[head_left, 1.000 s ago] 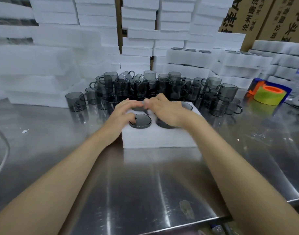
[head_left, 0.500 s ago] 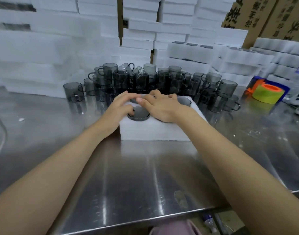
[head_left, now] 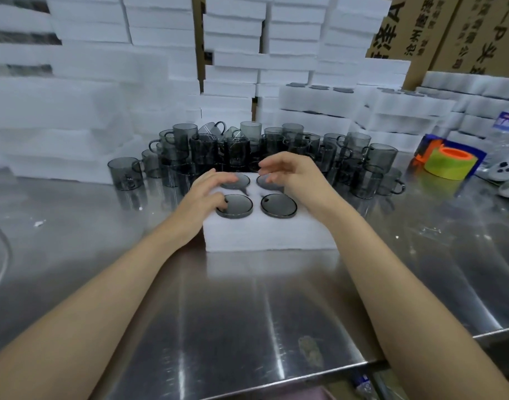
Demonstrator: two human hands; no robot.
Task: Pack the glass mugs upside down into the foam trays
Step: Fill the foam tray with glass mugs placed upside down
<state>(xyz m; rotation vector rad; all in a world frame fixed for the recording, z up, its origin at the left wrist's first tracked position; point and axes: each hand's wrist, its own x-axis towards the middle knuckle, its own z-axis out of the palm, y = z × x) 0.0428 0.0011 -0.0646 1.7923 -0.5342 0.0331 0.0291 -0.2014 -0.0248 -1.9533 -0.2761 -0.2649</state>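
My left hand (head_left: 207, 194) lies flat on the foam tray (head_left: 267, 235), fingers relaxed, holding nothing. Its fingertips touch the base of the 7 o'clock mug (head_left: 237, 207) and reach the 11 o'clock mug (head_left: 238, 181). The tray sits on the bench (head_left: 247, 298) and carries four mugs upside down, one per pocket. The 5 o'clock mug (head_left: 278, 205) is uncovered. My right hand (head_left: 293, 174) hovers over the 1 o'clock mug (head_left: 268, 183), fingers loosely curled, holding nothing. Loose mugs (head_left: 276, 145) crowd the bench at 12 o'clock from the tray. A tape roll (head_left: 449, 164) lies at 2 o'clock.
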